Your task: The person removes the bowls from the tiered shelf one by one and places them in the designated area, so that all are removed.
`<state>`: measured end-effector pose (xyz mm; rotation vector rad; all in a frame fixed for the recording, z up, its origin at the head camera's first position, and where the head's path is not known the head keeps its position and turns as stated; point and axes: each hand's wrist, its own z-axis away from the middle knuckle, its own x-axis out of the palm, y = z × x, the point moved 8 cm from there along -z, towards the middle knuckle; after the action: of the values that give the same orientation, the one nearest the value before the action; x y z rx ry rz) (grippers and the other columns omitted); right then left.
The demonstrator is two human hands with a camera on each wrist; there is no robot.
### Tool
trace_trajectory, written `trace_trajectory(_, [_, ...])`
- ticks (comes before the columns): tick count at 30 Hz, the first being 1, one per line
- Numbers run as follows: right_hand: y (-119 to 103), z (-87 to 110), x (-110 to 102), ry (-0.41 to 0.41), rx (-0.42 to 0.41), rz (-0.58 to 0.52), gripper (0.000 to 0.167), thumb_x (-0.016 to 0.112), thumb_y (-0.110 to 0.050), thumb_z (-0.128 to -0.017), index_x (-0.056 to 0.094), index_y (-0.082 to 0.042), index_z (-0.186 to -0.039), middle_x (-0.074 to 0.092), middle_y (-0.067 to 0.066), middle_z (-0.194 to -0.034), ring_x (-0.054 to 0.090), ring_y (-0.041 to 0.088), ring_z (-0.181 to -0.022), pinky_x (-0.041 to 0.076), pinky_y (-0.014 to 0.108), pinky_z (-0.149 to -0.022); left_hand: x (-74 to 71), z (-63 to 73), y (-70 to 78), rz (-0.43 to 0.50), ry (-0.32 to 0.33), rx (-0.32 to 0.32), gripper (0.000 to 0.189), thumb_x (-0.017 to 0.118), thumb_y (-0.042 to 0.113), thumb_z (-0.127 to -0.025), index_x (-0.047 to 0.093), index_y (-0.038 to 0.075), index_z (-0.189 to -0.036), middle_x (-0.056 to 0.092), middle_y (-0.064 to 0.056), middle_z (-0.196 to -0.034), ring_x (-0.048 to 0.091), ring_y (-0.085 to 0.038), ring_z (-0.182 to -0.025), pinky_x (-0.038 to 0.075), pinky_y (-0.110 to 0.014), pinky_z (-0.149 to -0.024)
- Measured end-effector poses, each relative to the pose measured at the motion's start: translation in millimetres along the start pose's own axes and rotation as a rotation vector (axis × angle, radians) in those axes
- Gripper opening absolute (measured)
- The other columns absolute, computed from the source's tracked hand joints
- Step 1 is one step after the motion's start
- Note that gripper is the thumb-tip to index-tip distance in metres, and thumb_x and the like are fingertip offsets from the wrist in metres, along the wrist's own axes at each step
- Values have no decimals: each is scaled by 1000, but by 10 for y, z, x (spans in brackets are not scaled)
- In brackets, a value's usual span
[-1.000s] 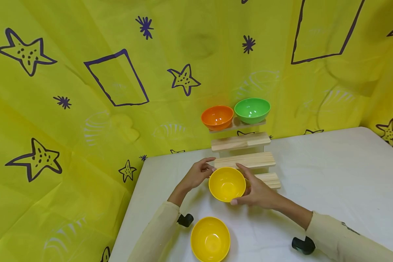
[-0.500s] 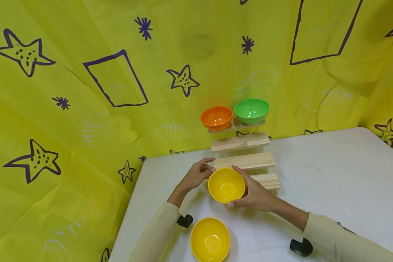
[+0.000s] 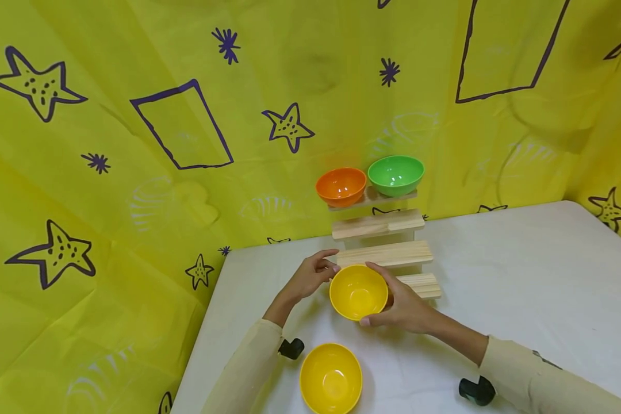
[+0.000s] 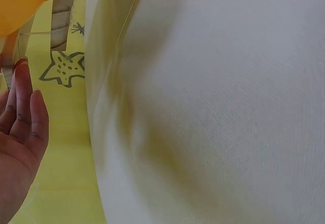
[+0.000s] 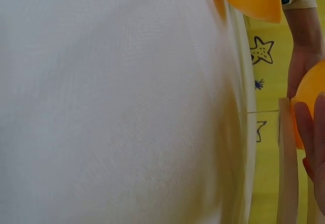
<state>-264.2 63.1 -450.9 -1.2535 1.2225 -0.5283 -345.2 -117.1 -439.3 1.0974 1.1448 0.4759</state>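
Observation:
My right hand grips a yellow bowl by its right side, thumb at the near rim and fingers at the far side. The bowl is upright over the left part of a stepped wooden stand's lowest plank; whether it rests there is hidden. My left hand is at the stand's left end, and in the left wrist view its fairly straight fingers reach the stand's side. Closer to me, a second yellow bowl sits on the table. The right wrist view shows the gripped bowl beside my fingers.
An orange bowl and a green bowl stand side by side on the top plank. Behind the stand hangs a yellow sheet with starfish drawings. A white cloth covers the table.
The right hand and its bowl have shifted very slightly left and down since a second ago. The left hand stays at the stand's end, and the other bowls stay in place.

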Motion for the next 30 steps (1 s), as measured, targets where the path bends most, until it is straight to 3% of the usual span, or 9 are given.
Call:
trace_trajectory(7, [-12,33,-45,-5,7,-36,108,90,-34,-74,25,-16,-158,44,20,-148,57,28,-114,53,26,-88,-9,-5,-13,10,-15,1,51,62,10,-100,46,3,-148,70,-24,-108,67,-22,-88,57,-32,-83])
trace_trajectory(16, [5,65,-179,-14,-7,-70,107,90,-29,-76,23,-17,-158,42,22,-146,59,27,-106,57,27,-82,-19,124,309,43,-51,6,50,58,2,-99,45,-4,-146,69,-28,-108,64,-50,-100,57,-45,-89])
trace_trajectory(23, [17,103,-246,-1,-15,-58,106,90,-27,-75,24,-15,-158,41,22,-147,58,28,-106,57,27,-81,-1,137,306,89,-70,2,54,57,-1,-97,42,-4,-149,66,-32,-112,60,-57,-106,49,-61,-97])
trace_trajectory(30, [7,158,-338,11,-16,-21,107,90,-28,-74,24,-17,-158,40,23,-147,58,28,-104,56,26,-79,0,114,256,80,-76,-5,54,59,2,-97,42,-3,-149,67,-29,-113,60,-56,-105,53,-54,-96])
